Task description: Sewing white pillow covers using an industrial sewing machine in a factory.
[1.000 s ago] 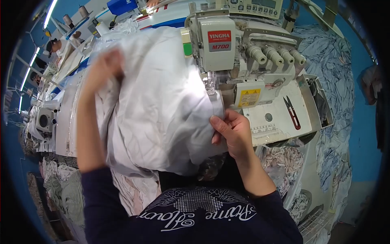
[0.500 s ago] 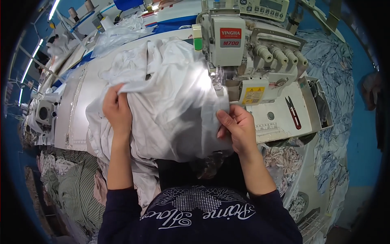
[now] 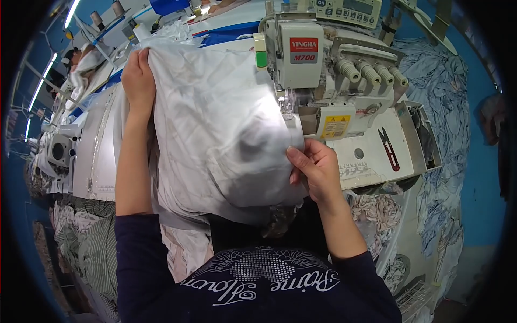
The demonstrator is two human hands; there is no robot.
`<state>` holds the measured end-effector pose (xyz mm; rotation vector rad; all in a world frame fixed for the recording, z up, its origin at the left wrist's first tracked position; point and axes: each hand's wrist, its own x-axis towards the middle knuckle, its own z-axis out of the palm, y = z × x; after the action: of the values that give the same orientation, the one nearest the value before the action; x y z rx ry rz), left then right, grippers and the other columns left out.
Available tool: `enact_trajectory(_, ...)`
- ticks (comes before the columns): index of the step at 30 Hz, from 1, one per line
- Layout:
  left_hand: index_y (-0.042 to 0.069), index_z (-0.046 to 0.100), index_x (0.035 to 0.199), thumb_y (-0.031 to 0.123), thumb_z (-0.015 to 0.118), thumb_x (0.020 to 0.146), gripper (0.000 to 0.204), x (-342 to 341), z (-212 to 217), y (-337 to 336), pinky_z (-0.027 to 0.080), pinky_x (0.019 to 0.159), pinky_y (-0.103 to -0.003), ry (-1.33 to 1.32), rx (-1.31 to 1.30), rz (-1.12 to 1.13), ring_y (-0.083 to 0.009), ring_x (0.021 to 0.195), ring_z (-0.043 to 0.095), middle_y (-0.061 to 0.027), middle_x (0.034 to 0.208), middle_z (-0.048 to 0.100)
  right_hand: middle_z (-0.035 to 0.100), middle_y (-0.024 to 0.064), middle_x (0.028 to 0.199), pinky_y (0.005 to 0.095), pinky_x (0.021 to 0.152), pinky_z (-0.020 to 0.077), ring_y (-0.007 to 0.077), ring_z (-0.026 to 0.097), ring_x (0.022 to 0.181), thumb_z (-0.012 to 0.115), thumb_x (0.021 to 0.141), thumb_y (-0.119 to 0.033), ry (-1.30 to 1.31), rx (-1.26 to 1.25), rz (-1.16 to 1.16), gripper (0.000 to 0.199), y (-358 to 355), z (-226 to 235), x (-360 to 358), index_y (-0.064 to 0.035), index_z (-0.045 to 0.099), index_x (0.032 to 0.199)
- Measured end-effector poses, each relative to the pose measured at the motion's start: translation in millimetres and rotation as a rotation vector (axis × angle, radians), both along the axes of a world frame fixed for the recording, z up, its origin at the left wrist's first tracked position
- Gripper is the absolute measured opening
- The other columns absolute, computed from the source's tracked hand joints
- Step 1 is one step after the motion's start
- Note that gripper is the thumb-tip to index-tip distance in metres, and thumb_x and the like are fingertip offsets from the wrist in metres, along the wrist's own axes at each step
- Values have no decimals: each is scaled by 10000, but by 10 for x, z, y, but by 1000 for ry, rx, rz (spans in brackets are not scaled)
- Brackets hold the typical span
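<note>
At the far left, well apart from the left hand, stands a pale machine (image 3: pixel 58 152) with a round dark part. Green-grey striped cloth (image 3: pixel 97 264) hangs in a heap below and to the left of that hand, and two thread cones (image 3: pixel 97 20) stand beyond it. The bare, light surface of the table (image 3: pixel 107 161) shows just beside the left forearm.

The left hand (image 3: pixel 139 86) is closed on the far left corner of a white cloth (image 3: pixel 215 129), its fingers curled over the fold. Crumpled clear plastic (image 3: pixel 175 33) lies just beyond this hand, and pale pink cloth (image 3: pixel 186 250) hangs nearer the body. The white cloth spreads between the two hands, creased and brightly lit toward its right edge, which reaches the presser foot of a white sewing machine (image 3: pixel 299 59) standing just beyond the right hand.

The right hand (image 3: pixel 320 175) pinches the cloth's near right edge between thumb and fingers. Past it, to the right, crumpled patterned cloth (image 3: pixel 374 212) lies lower down, and red-handled thread snips (image 3: pixel 390 151) rest farther out. An open box (image 3: pixel 437 151) comes next, then a spread of wrinkled blue-grey fabric (image 3: pixel 444 102), well apart from the right hand.
</note>
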<state>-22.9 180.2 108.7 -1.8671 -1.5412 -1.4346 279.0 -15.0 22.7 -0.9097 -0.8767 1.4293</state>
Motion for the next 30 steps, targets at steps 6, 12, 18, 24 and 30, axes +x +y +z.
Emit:
enact_trajectory(6,43,598,909,302,412,941,320,-50,279,461,451,696,-438,135,98,74,-405,816,570,-203,861,615,559,13,642,210,427,430,87,513,434,657,834,-153,-19,-6,-1,171,2,-3,7,-10,563,842)
enact_trajectory(12,77,616,956,327,401,939,331,-63,584,842,459,694,-443,155,162,60,-411,844,569,-205,890,614,555,11,657,202,422,433,84,517,439,664,828,-164,-31,-14,-6,190,-2,37,10,-4,568,863)
enact_trajectory(18,94,634,1033,385,389,937,392,-297,895,1266,458,756,-388,114,163,83,-365,883,592,-181,944,634,562,15,678,194,419,430,77,515,444,657,831,-159,-59,-26,2,191,-1,13,3,7,572,874)
enact_trajectory(24,94,642,1045,472,371,920,481,56,1244,1133,456,773,-382,42,137,123,-320,912,608,-142,969,652,571,16,651,178,427,420,70,511,449,634,844,-153,-89,-43,33,188,-10,48,69,17,579,903)
enact_trajectory(30,128,653,1052,447,394,917,432,-391,1432,2093,455,851,-382,-27,147,37,-292,938,611,-103,1058,644,574,13,642,188,465,428,67,524,488,625,864,-156,-67,-103,43,167,62,67,64,0,571,841)
